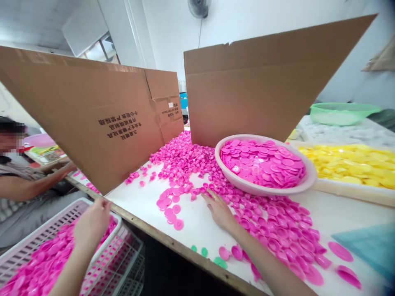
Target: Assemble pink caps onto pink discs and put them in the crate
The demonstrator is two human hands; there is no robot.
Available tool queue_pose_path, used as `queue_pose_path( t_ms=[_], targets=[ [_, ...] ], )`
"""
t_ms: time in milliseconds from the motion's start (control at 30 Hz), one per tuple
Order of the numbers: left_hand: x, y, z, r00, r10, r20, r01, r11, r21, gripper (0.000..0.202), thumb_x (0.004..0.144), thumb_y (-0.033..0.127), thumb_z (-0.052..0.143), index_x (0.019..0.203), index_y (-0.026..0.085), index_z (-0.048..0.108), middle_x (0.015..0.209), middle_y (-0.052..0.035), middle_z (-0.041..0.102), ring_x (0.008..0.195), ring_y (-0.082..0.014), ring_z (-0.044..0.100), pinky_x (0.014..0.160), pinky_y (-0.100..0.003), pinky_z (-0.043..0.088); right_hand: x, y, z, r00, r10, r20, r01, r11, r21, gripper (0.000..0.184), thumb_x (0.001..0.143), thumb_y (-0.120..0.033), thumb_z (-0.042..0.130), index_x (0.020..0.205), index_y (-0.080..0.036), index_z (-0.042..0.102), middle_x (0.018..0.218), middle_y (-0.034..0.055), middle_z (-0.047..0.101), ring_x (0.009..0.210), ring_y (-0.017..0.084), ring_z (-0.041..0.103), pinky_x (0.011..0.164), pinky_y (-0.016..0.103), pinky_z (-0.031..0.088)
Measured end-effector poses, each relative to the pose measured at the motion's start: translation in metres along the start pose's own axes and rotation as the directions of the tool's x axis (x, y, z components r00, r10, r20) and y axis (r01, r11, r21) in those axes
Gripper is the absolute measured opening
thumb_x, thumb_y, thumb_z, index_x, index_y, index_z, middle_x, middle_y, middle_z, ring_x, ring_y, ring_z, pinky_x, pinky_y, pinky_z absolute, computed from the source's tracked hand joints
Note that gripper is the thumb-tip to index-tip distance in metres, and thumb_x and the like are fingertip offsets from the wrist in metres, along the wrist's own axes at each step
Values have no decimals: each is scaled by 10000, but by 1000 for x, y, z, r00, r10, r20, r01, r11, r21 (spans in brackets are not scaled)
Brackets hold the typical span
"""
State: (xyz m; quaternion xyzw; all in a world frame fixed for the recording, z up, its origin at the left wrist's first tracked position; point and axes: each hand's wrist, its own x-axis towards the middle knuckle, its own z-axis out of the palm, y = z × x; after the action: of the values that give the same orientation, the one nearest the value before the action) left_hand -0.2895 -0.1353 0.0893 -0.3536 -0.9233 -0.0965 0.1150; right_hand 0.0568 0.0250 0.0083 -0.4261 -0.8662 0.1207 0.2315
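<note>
My left hand (pixel 93 220) is above the near rim of a white plastic basket (pixel 119 230) heaped with pink plastic pieces (pixel 46 255). Its fingers are curled together, and whatever they may hold is hidden. On the white tabletop, my right hand (pixel 218 209) reaches forward with fingers stretched out, the tips at the edge of a spread of small pink plastic cups (pixel 197 156). Flat pink discs (pixel 169 211) lie just left of that hand. More pink cups (pixel 277 230) are strewn beside and beyond the right forearm.
Two cardboard sheets (pixel 123 119) (pixel 247 86) stand upright behind the pile. A pink basin (pixel 310 176) of pink discs and a white tray (pixel 354 191) of yellow pieces sit at right. Green discs (pixel 220 262) lie near the table edge. Another person (pixel 27 185) sits at left.
</note>
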Motion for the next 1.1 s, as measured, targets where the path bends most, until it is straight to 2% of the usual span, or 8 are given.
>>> queue_pose_path(
  t_ms=[133,300,433,667,800,900,1000,1100],
  targets=[
    [-4,-34,-6,999,35,-36,-27,980,196,388,816,448,261,975,174,484,970,-95,570,889,-249,520,719,-334,385,2,16,14,1000,-16,25,18,995,-97,429,808,-125,368,1218,-236,424,1290,70,358,1151,225,351,963,383,249],
    [-40,67,33,873,438,216,-384,888,-253,305,788,423,375,972,209,491,839,-30,597,759,-153,561,676,-240,394,2,19,19,994,100,-52,-104,992,-76,428,770,-55,351,1155,-182,491,1051,114,485,914,191,502,769,273,402],
    [-62,147,66,845,496,199,-464,866,-186,333,773,420,415,963,161,501,893,-87,572,824,-204,546,669,-275,383,-3,32,8,959,265,-101,-270,962,-30,362,733,-22,384,1036,-119,557,1043,140,459,879,188,513,753,273,408],
    [-78,181,92,841,531,103,-511,843,-169,259,850,290,286,899,129,482,833,-106,550,726,-186,560,581,-261,368,-16,12,-8,992,120,-33,-106,956,274,268,723,-116,466,971,-167,554,938,55,528,852,155,507,773,277,395],
    [-80,177,85,832,552,60,-455,740,-494,242,852,304,285,897,161,475,688,-39,565,622,-147,542,556,-241,353,-19,-4,1,998,22,62,-39,956,289,202,691,-156,524,877,-167,604,840,55,574,860,179,509,778,291,384],
    [-89,181,78,782,619,67,-314,486,-816,206,823,338,353,852,178,479,684,-3,559,592,-108,521,556,-214,365,-20,-3,-3,997,22,73,-46,942,333,257,656,-187,568,908,-173,614,894,66,593,905,198,511,790,301,391],
    [-104,194,76,740,663,109,-95,264,-960,223,793,372,391,770,167,476,677,8,529,572,-90,501,536,-199,379,-19,-4,-16,996,67,64,-90,852,516,339,699,-228,535,1032,-173,564,923,71,591,808,163,556,712,275,438],
    [-115,210,81,727,665,172,56,193,-980,228,775,382,408,787,163,470,579,35,479,498,-82,459,481,-192,363,-17,-7,-20,974,166,153,-226,693,685,278,728,-227,506,987,-140,552,705,24,588,567,105,553,539,226,458]
  ],
)
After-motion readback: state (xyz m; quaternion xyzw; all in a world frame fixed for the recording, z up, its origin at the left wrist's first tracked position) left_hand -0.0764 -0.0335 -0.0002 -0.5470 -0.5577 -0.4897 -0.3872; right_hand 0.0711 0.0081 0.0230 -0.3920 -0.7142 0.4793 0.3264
